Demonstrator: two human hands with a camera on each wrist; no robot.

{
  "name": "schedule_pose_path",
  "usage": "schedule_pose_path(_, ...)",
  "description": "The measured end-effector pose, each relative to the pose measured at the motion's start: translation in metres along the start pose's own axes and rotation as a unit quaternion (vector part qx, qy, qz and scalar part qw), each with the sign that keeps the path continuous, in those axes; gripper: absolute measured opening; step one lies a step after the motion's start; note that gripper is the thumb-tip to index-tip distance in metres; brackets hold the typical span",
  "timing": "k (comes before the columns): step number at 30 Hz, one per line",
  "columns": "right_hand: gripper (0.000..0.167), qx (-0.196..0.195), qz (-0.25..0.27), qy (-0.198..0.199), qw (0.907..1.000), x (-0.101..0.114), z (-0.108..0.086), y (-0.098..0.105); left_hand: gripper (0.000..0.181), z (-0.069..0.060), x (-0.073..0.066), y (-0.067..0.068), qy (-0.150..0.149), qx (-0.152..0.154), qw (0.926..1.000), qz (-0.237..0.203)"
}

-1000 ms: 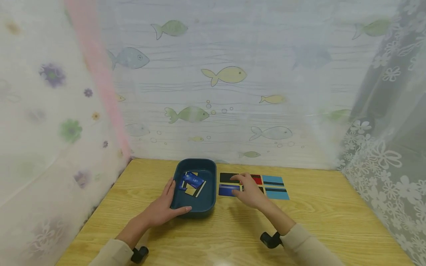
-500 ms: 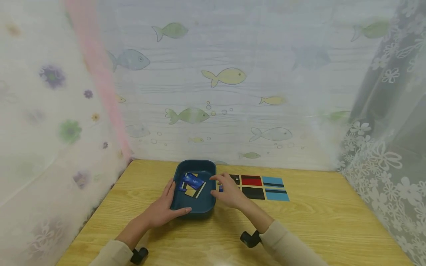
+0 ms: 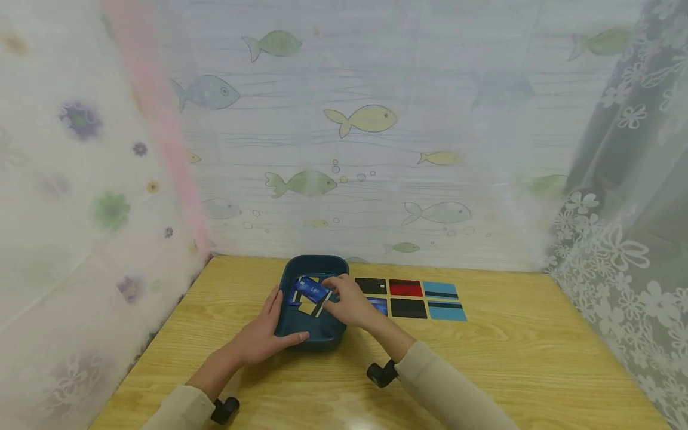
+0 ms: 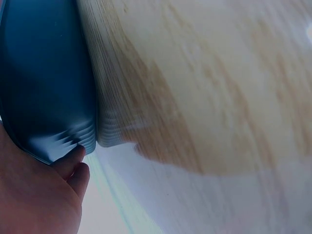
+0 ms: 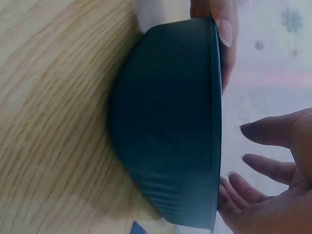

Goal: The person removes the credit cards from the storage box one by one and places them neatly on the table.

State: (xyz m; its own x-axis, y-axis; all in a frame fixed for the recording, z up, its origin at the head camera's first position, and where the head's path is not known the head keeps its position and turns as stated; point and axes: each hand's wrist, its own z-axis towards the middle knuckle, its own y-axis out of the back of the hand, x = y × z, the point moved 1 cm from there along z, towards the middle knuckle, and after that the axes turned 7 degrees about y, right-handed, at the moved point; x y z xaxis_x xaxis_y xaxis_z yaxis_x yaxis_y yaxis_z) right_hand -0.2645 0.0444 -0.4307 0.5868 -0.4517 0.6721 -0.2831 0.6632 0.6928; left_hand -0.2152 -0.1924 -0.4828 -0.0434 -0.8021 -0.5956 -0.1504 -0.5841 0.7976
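A dark blue plastic tub (image 3: 314, 334) stands on the table, with several bank cards inside. On top of that pile lies a blue card (image 3: 313, 289), partly over a gold card (image 3: 308, 307) with a dark stripe. My left hand (image 3: 258, 340) holds the tub's near left corner, fingers along the left side and thumb over the near rim. Over the tub's right rim reaches my right hand (image 3: 349, 301), its fingertips close to the pile. In the right wrist view, thumb and fingers (image 5: 270, 168) stand apart with nothing visible between them.
Right of the tub, cards lie in two rows: black (image 3: 371, 286), red (image 3: 405, 288) and light blue (image 3: 441, 290) behind; blue (image 3: 378, 306), black (image 3: 408, 308) and light blue (image 3: 447, 310) in front. Behind the table hangs a fish-patterned curtain (image 3: 371, 179).
My right hand has moved left from above the table cards to over the tub, uncovering the red card and both black cards. The left hand and the tub have stayed in place.
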Motion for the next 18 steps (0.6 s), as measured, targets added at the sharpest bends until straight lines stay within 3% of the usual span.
schedule_pose_path(11,0.048,-0.014,0.002,-0.03,0.9994,0.005,0.019,-0.014,0.124,-0.001,0.001,0.0,-0.004,0.0,0.9999,-0.009)
schedule_pose_path(18,0.056,-0.017,0.021,-0.078,0.9966,0.003,0.029,-0.028,0.123,-0.003,-0.005,0.003,-0.006,0.001,0.9999,-0.015)
